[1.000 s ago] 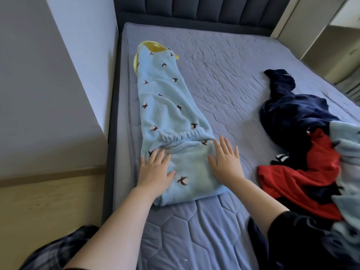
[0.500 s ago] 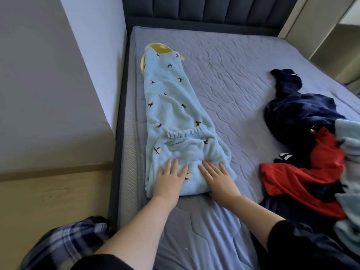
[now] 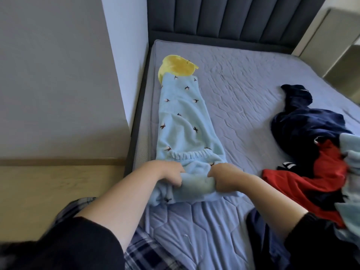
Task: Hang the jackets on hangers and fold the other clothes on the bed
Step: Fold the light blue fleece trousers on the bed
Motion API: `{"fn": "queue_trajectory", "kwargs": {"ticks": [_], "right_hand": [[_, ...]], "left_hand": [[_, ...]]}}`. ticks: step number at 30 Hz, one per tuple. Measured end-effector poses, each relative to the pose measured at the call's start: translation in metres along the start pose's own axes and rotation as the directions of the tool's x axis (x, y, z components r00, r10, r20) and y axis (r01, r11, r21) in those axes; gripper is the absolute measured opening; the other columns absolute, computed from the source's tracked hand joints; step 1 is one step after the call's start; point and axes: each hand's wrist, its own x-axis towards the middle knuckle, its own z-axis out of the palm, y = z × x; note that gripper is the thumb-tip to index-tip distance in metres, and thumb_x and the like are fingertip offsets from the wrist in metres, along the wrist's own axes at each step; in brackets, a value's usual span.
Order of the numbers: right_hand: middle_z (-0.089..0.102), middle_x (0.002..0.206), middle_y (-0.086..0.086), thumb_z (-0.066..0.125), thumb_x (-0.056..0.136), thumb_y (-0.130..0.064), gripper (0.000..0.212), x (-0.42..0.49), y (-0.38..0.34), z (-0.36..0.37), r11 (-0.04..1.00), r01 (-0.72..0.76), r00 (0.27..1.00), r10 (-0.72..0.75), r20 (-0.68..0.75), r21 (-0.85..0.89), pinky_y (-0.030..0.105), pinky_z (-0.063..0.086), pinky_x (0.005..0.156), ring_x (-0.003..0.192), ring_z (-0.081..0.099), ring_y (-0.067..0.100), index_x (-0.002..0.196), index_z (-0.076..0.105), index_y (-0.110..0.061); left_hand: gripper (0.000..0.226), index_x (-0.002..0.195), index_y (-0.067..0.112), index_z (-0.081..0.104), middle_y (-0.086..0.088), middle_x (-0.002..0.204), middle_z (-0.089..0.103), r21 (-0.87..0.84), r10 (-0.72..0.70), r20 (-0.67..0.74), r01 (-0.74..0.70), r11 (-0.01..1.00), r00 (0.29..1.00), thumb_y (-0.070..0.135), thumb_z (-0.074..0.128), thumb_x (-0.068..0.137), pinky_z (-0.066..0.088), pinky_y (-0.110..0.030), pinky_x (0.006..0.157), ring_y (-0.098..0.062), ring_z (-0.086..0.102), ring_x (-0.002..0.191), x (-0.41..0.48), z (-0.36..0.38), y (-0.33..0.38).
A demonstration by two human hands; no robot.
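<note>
We see the light blue fleece garment [image 3: 183,129], dotted with small dark birds, lying lengthwise along the left side of the bed [image 3: 243,90]. Its near end is bunched up between our hands. The fingers of the left hand [image 3: 165,172] curl down into the cloth at the left of the bunch, and the right hand [image 3: 224,177] clutches it at the right, just below the gathered elastic band. The far end lies over a yellow cloth [image 3: 177,67].

The mattress has a quilted grey-blue cover and meets a dark padded headboard [image 3: 224,18]. A grey wall [image 3: 58,75] runs along the left. To the right lies a heap of clothes: a navy garment [image 3: 303,125] and a red garment [image 3: 303,184] touching it, with paler cloth at the edge of the view.

Both forearms reach forward, bare from black sleeves, knuckles up and close together. Plaid trousers [image 3: 152,254] show below.
</note>
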Motion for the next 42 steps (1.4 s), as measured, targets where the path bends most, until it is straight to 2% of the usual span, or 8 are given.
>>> {"fn": "queue_trajectory", "kwargs": {"ticks": [7,12,18,22,27,32,37,42], "right_hand": [[0.052,0.058,-0.001,0.058,0.059,0.008,0.023,-0.047,0.006,-0.034,0.968,0.111,0.921,-0.185,0.344,0.224,0.026,0.037,0.053,0.061,0.050,0.018,0.058,0.055,-0.015],[0.061,0.059,-0.015,0.059,0.057,-0.018,0.013,-0.043,0.027,-0.065,0.911,0.037,0.999,-0.020,-0.045,0.410,0.018,0.043,0.054,0.058,0.055,-0.001,0.069,0.062,-0.024],[0.057,0.073,0.003,0.065,0.077,-0.021,0.010,0.014,0.037,-0.081,0.857,-0.035,0.842,0.303,-0.446,0.515,0.030,0.038,0.056,0.070,0.052,0.021,0.076,0.059,-0.013],[0.061,0.077,0.012,0.061,0.078,-0.015,0.012,0.050,0.036,-0.071,0.795,-0.029,0.749,0.418,-0.513,0.606,0.031,0.036,0.054,0.069,0.053,0.026,0.081,0.059,-0.004],[0.064,0.111,0.012,0.052,0.086,-0.012,0.026,0.080,0.041,-0.062,0.792,-0.043,0.616,0.502,-0.608,0.610,0.038,0.045,0.078,0.100,0.056,0.034,0.111,0.060,-0.010],[0.028,0.155,0.009,0.044,0.097,-0.020,0.052,0.098,0.039,-0.038,0.937,-0.101,0.625,0.322,-0.711,0.335,0.043,0.015,0.116,0.142,0.023,0.027,0.147,0.031,-0.014],[0.009,0.161,-0.007,0.024,0.100,-0.047,0.053,0.117,0.039,0.027,0.957,-0.151,0.884,0.243,-0.400,0.247,0.049,-0.004,0.117,0.147,0.005,0.012,0.151,0.018,-0.033],[0.017,0.160,-0.002,0.029,0.102,-0.038,0.052,0.116,0.048,0.041,0.766,-0.204,0.745,0.525,-0.411,0.609,0.049,-0.002,0.118,0.147,0.008,0.011,0.150,0.029,-0.020]], "left_hand": [[0.043,0.108,0.005,0.062,-0.020,0.104,0.065,-0.694,0.188,0.284,0.066,0.717,0.940,0.012,0.063,0.065,0.053,-0.037,0.083,-0.031,0.064,0.092,-0.039,-0.012,-0.005],[0.042,0.118,0.009,0.063,-0.022,0.112,0.067,-0.909,0.087,-0.015,-0.049,0.414,0.996,0.027,0.064,0.080,0.053,-0.039,0.090,-0.031,0.066,0.099,-0.047,-0.022,-0.041],[0.052,0.100,0.021,0.076,-0.011,0.105,0.072,-0.960,-0.115,-0.266,-0.273,-0.056,0.957,0.060,0.063,0.069,0.055,-0.036,0.075,-0.024,0.070,0.096,-0.033,-0.006,-0.074],[0.043,0.104,0.020,0.067,-0.012,0.109,0.071,-0.949,-0.279,-0.302,-0.259,0.180,0.912,0.035,0.081,0.066,0.057,-0.033,0.070,-0.023,0.071,0.089,-0.013,0.003,-0.066],[0.056,0.126,0.016,0.052,-0.003,0.112,0.064,-0.829,-0.606,-0.558,-0.369,0.419,0.566,0.025,0.078,0.076,0.048,-0.030,0.076,-0.022,0.062,0.098,0.022,-0.010,-0.046],[0.075,0.148,0.015,0.031,-0.013,0.149,0.037,-0.230,-0.225,-0.941,0.006,0.973,0.253,0.017,0.068,0.083,0.035,-0.049,0.107,-0.032,0.036,0.135,0.041,-0.005,-0.034],[0.051,0.152,0.030,0.017,0.006,0.161,0.005,0.079,-0.016,-0.618,0.081,0.994,0.786,0.039,0.023,0.102,0.011,-0.047,0.118,-0.013,-0.001,0.148,0.075,0.026,-0.054],[0.053,0.152,0.033,0.013,0.010,0.161,0.002,0.058,-0.073,-0.606,0.136,0.989,0.792,0.045,0.019,0.101,0.005,-0.051,0.116,-0.009,-0.004,0.147,0.083,0.031,-0.062]]}}
